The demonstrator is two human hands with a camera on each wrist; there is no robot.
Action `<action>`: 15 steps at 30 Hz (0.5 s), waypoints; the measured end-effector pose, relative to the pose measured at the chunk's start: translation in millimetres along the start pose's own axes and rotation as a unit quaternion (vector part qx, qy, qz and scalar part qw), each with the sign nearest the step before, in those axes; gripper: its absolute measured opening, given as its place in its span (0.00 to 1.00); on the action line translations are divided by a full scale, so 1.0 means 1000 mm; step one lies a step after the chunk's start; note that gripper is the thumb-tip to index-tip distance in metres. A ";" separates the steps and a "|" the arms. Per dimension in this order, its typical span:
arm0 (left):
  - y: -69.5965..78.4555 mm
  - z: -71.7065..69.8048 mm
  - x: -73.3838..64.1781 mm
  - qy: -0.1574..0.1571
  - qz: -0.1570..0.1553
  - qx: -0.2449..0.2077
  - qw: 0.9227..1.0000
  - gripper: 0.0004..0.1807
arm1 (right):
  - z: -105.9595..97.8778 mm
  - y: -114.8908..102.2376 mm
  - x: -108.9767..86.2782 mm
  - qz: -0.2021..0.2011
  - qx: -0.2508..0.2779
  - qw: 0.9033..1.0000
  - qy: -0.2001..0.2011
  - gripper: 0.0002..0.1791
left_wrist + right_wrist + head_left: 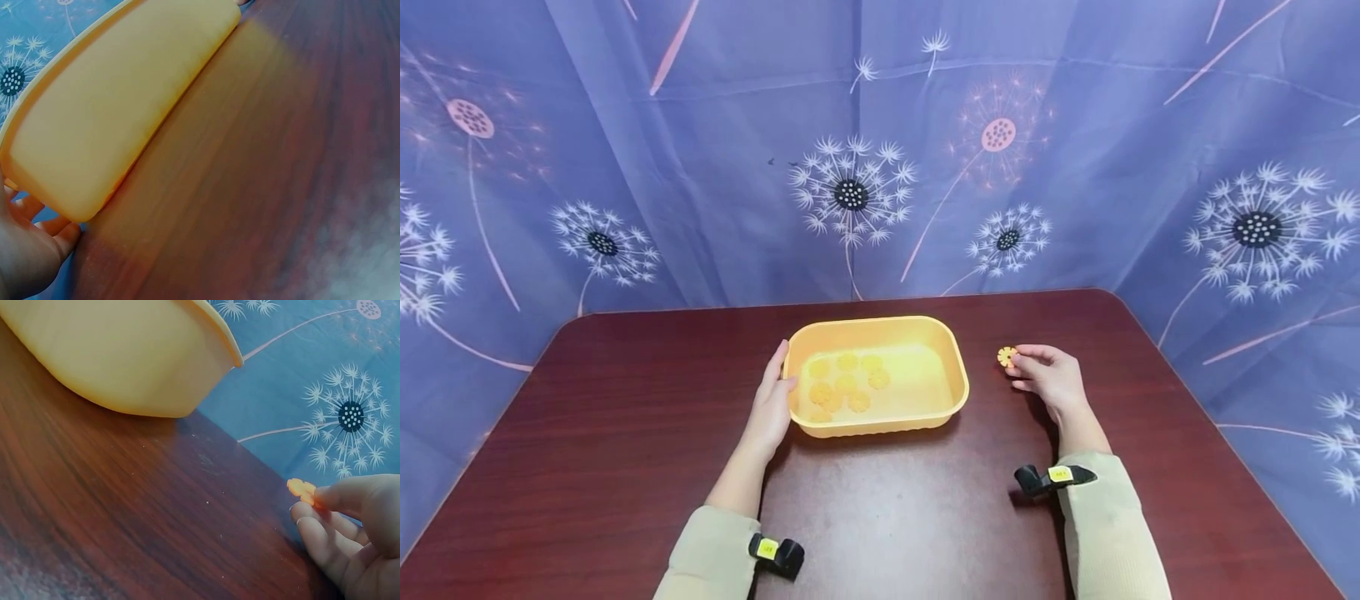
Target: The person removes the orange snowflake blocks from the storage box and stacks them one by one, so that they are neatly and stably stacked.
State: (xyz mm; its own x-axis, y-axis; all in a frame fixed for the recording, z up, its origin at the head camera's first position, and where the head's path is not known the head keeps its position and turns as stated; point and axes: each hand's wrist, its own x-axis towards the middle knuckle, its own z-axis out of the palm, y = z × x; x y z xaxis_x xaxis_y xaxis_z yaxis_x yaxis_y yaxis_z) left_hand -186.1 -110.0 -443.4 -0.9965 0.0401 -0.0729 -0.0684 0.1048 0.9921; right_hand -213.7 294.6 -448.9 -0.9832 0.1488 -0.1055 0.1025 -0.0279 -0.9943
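A yellow plastic basin with rounded corners stands on the table. Several flat, notched yellow discs lie inside it, mostly toward its left half. At the basin's left end my left hand grips the wall, thumb at the rim and fingers along the outside. To the right of the basin, apart from it, my right hand pinches one orange-yellow notched disc between thumb and fingertips. In the right wrist view that disc shows nearly edge-on at the fingertips.
The dark red-brown wooden table reflects light near its front. A blue curtain with dandelion prints hangs behind it and along both sides. Black straps with yellow labels sit at both sleeve cuffs.
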 end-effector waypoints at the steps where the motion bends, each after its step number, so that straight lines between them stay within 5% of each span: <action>1: 0.000 0.000 0.000 0.001 0.000 0.000 1.000 0.32 | 0.000 0.000 0.000 -0.001 -0.008 1.000 0.003 0.16; 15: -0.001 0.000 0.002 0.004 -0.002 -0.008 1.000 0.33 | 0.002 -0.001 0.001 0.007 -0.097 0.995 0.034 0.22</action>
State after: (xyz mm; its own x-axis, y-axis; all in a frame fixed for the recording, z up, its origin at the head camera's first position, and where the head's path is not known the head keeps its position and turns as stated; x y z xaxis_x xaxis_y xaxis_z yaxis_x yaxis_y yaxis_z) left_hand -187.8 -109.5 -444.5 -0.9965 0.0318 -0.0767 -0.0736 0.0885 0.9934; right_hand -215.6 292.4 -448.3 -0.9697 0.2163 -0.1136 0.1499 0.1598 -0.9757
